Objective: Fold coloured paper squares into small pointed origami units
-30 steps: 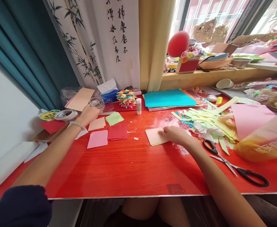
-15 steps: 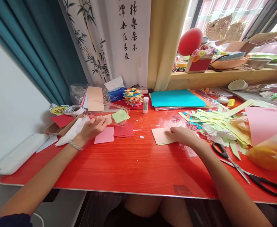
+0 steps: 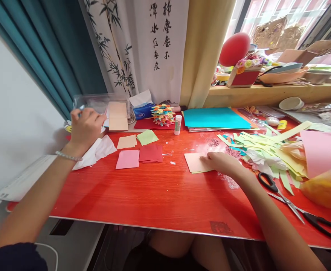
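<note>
- Plainly, the boldest writing is on the hanging scroll point(image 3: 142, 45): brushed characters, among them 潭, 水 and 痕 in the left column, 掃 and 不 in the right.
- The blue tissue pack point(image 3: 144, 111) bears a small white mark, too tiny to read. The glue stick point(image 3: 177, 125) has a printed label with green on it, its lettering illegible.
- Pale print on the orange-yellow wrapper point(image 3: 320, 194) is cut off by the right edge and unreadable.
- The left hand point(image 3: 86, 128) is raised over the far left of the desk point(image 3: 154, 203), fingers curled, its grip closed on a clear plastic case point(image 3: 97, 99); the exact finger contact is partly hidden.
- The right hand point(image 3: 224, 163) lies at the right edge of a stack of paper squares point(image 3: 193, 162), thumb on top. The other fingers are mostly hidden, so I cannot tell whether this grip pinches the stack or only presses it.
- That stack, peach above green, lies flat on the desk, nearer the person than the glue stick and right of the red squares point(image 3: 151, 153).
- Beside the red squares lies a pink square point(image 3: 127, 159).
- Scissors point(image 3: 290, 207), spread wide, lie near the right forearm.
</note>
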`<action>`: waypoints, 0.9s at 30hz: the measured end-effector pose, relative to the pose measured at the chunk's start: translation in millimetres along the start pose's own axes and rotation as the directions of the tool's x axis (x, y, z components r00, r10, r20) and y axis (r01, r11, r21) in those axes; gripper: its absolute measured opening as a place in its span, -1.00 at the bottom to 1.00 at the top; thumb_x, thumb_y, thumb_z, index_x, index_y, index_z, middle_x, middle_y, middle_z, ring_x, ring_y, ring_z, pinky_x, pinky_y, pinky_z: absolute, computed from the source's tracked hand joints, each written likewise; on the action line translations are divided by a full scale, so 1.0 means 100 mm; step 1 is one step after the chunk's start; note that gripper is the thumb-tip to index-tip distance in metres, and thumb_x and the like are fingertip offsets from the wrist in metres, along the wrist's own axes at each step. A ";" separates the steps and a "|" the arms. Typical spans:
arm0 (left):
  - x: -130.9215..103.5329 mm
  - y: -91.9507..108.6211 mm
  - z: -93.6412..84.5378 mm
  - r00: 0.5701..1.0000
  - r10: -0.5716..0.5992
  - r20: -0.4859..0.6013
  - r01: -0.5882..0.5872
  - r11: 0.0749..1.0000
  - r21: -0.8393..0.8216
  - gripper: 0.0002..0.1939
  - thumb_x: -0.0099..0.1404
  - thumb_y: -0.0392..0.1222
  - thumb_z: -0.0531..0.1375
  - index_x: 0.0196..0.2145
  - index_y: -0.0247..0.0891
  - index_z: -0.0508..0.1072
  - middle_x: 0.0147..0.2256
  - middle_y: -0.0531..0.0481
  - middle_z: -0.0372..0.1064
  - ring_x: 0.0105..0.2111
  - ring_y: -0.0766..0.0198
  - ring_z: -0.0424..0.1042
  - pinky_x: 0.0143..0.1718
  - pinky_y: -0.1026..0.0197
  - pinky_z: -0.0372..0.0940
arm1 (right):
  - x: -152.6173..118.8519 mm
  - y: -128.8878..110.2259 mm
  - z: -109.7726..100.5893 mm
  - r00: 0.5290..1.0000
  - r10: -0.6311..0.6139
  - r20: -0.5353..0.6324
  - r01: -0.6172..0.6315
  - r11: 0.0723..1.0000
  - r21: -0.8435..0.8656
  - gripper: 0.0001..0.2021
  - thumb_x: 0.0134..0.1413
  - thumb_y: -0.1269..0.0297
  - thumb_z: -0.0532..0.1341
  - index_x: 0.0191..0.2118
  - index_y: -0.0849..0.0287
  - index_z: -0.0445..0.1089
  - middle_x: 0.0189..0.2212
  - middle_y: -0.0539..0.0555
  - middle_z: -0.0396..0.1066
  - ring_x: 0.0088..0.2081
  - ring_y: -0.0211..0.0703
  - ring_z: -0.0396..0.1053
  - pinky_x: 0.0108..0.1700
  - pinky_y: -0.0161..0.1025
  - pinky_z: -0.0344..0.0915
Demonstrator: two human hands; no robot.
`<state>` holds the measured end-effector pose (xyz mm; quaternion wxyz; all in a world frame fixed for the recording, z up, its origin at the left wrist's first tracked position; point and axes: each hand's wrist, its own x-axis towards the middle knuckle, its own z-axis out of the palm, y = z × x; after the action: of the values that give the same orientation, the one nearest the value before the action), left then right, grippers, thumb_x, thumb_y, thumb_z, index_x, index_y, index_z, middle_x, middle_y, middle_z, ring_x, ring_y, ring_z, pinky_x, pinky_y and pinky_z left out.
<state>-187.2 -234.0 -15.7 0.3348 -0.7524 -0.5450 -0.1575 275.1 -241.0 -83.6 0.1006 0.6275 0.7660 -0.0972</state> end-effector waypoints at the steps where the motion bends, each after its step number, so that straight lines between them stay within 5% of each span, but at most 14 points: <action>1: 0.10 -0.08 -0.01 1.000 -0.011 -0.018 0.013 0.991 0.133 -0.59 0.44 -0.18 -0.21 -0.16 -0.28 0.41 -0.28 -0.17 0.39 0.03 0.04 0.11 0.01 -0.21 -0.14 | 0.00 0.00 0.00 1.000 0.003 0.000 -0.003 1.000 -0.001 -0.51 0.28 0.07 -0.16 -0.23 0.28 0.42 -0.22 0.32 0.45 -0.20 0.13 0.43 -0.31 -0.15 0.19; 7: 0.58 -0.38 0.25 0.999 -0.035 0.027 0.030 0.986 0.164 -0.62 0.41 -0.27 -0.14 -0.16 -0.34 0.46 -0.24 -0.12 0.40 -0.04 0.18 0.04 0.06 -0.09 -0.14 | 0.00 -0.01 0.00 1.000 0.015 -0.006 -0.015 1.000 -0.012 -0.53 0.28 0.08 -0.15 -0.23 0.27 0.41 -0.21 0.30 0.46 -0.18 0.15 0.43 -0.32 -0.14 0.18; 12: 0.65 -0.42 0.61 0.990 -0.084 0.118 0.084 0.996 -0.003 -0.65 0.41 -0.24 -0.09 -0.19 -0.34 0.48 -0.18 -0.08 0.38 -0.07 0.22 -0.01 0.09 -0.08 -0.24 | -0.05 -0.05 -0.02 0.999 0.037 -0.001 -0.037 0.999 -0.014 -0.55 0.27 0.10 -0.16 -0.26 0.26 0.40 -0.26 0.28 0.46 -0.22 0.13 0.43 -0.36 -0.16 0.17; 15: 0.59 -0.30 0.74 0.987 -0.079 0.136 0.084 0.996 -0.029 -0.62 0.43 -0.20 -0.12 -0.09 -0.27 0.46 -0.11 -0.08 0.38 -0.04 0.19 0.01 0.07 -0.12 -0.22 | -0.06 -0.06 -0.04 0.999 0.040 0.002 -0.040 0.999 -0.021 -0.55 0.28 0.11 -0.15 -0.26 0.25 0.40 -0.25 0.28 0.46 -0.22 0.13 0.43 -0.36 -0.17 0.17; 23: 0.23 0.28 0.81 0.974 0.159 0.160 -0.151 0.987 -0.063 -0.57 0.37 -0.35 -0.14 -0.09 -0.14 0.47 -0.19 -0.13 0.43 -0.06 0.07 0.24 0.01 -0.11 -0.06 | -0.06 -0.07 -0.04 0.999 0.046 0.003 -0.045 0.999 -0.023 -0.54 0.29 0.11 -0.15 -0.22 0.27 0.40 -0.20 0.30 0.46 -0.17 0.16 0.43 -0.31 -0.15 0.19; 27: 0.19 0.30 0.80 0.964 0.169 0.204 -0.135 0.976 -0.169 -0.65 0.38 -0.21 -0.08 -0.02 -0.14 0.42 -0.07 -0.12 0.42 -0.02 0.07 0.28 0.00 -0.04 0.02 | -0.07 -0.08 -0.04 0.999 0.041 0.000 -0.041 0.999 -0.021 -0.50 0.30 0.05 -0.18 -0.24 0.26 0.40 -0.21 0.30 0.46 -0.18 0.16 0.43 -0.33 -0.15 0.19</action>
<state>-163.1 -172.2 -72.1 0.2254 -0.8283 -0.5051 -0.0894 268.7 -247.7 -77.6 0.1096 0.6420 0.7538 -0.0872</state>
